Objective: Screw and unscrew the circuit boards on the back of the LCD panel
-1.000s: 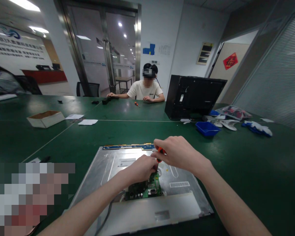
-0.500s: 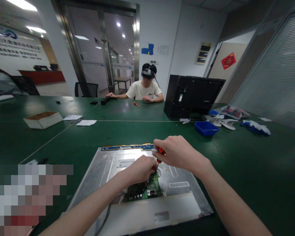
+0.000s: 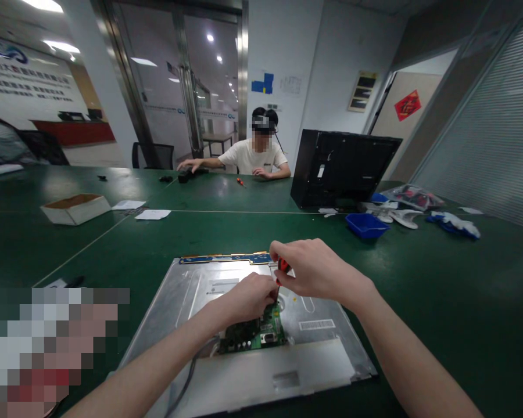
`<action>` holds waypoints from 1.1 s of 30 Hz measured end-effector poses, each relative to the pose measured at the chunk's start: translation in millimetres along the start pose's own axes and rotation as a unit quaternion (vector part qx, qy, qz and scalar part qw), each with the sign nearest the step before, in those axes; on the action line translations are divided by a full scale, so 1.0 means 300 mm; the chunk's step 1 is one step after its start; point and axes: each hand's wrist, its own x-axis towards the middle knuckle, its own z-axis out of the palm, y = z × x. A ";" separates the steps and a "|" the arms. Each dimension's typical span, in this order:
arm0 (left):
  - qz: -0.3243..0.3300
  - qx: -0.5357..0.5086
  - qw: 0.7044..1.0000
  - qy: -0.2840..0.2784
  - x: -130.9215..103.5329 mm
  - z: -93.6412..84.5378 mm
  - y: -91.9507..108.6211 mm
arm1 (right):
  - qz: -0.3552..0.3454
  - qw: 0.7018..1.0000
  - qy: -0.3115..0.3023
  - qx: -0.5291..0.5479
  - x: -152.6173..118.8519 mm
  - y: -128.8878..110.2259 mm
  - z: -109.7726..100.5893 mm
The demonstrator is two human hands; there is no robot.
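Note:
My right hand is closed around the red-and-black handle of a screwdriver, its shaft pointing down. Beside the shaft, the fingers of my left hand are pinched together at the upper edge of a green circuit board; what they hold, if anything, is hidden. That board sits on the silver metal back of a display panel lying flat in front of me. Along the panel's far edge runs a narrow blue circuit strip. A grey cable trails off the panel under my left forearm.
Beyond the panel to the right are a blue tray, a black monitor and gloves. A white box and papers lie left. Across the green table sits a person near another screwdriver.
The screwdriver in my right hand has shifted slightly left, closer to my left fingers. My left hand has hardly moved. Across the table, the person's outstretched hand has moved a little left.

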 end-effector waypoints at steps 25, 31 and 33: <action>-0.006 0.004 1.000 -0.022 0.001 -0.017 0.004 | -0.003 1.000 0.005 0.006 0.004 0.012 0.006; 0.002 0.004 1.000 -0.016 -0.002 -0.011 -0.001 | 0.000 1.000 -0.001 0.011 -0.001 0.016 -0.002; 0.000 0.011 1.000 -0.013 -0.001 -0.014 0.001 | 0.017 1.000 -0.004 -0.014 0.007 0.011 0.000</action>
